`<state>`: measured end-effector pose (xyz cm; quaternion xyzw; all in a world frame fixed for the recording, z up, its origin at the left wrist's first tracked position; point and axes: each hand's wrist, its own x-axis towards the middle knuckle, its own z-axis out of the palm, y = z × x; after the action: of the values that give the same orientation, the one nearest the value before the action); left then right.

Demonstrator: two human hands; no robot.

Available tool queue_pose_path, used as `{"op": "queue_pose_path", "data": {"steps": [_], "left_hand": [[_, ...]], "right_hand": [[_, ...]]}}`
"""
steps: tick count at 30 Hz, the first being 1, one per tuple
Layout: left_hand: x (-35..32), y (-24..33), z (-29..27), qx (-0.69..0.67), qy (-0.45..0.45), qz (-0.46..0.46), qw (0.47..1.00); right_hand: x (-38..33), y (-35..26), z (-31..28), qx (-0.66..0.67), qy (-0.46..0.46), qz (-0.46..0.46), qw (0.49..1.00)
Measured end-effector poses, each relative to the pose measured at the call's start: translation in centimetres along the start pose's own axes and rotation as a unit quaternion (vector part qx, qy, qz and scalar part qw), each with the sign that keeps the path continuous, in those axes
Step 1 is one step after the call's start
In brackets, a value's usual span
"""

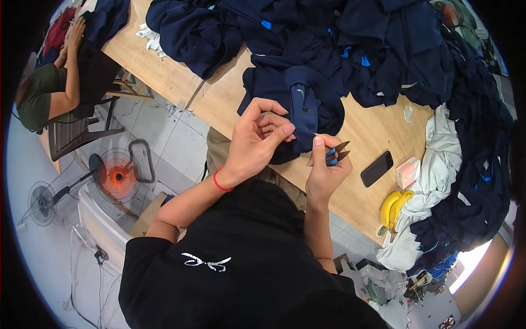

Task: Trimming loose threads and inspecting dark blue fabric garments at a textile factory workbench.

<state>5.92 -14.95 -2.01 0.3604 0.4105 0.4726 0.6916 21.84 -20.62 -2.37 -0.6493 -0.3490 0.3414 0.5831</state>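
A navy collared garment [305, 118] lies at the table's near edge, its collar and placket turned up towards me. My left hand [261, 131], with a red cord round the wrist, is beside the placket; its fingers are curled and the thumb tip meets them. Whatever they pinch is too small to make out. In my right hand [327, 164] is a pair of thread snips [332, 156] with blue handles, the dark blades sticking out to the right. The right thumb and forefinger come together close to the garment's lower edge.
Heaps of navy garments [378, 44] cover the far and right sides of the wooden table [224, 104]. Right of my hand lie a black phone [377, 169], a small box [408, 172], bananas [394, 208] and white cloth [441, 148]. A fan [116, 175] and another person [55, 93] are at left.
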Motion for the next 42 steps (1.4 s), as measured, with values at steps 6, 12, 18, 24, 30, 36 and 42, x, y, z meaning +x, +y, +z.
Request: {"op": "queue_pose_path", "data": {"steps": [6, 12, 18, 24, 30, 36, 42], "left_hand": [[0.7, 1.0, 0.9, -0.036, 0.005, 0.011, 0.999], [0.9, 2.3, 1.3, -0.002, -0.039, -0.020, 0.999], [0.8, 2.9, 1.3, -0.009, -0.031, -0.017, 0.999], [0.8, 2.9, 0.6, 0.059, -0.058, -0.017, 0.996], [0.7, 3.2, 0.4, 0.049, -0.022, -0.036, 0.998], [0.1, 3.9, 0.3, 0.068, 0.000, -0.043, 0.997], [-0.9, 4.9, 1.2, -0.001, 0.010, 0.008, 1.000]], "right_hand": [[0.1, -0.6, -0.1, 0.044, -0.054, 0.049, 0.996], [0.4, -1.1, -0.7, 0.044, -0.065, 0.051, 0.996], [0.3, -1.7, -0.7, 0.049, -0.058, 0.056, 0.996], [0.6, -1.8, -0.8, 0.052, -0.067, 0.064, 0.994], [0.4, -2.3, -0.5, 0.074, -0.057, 0.080, 0.992], [-0.1, -1.6, -0.7, -0.011, -0.002, 0.015, 1.000], [-0.2, -2.9, -0.3, -0.018, -0.002, -0.015, 1.000]]}}
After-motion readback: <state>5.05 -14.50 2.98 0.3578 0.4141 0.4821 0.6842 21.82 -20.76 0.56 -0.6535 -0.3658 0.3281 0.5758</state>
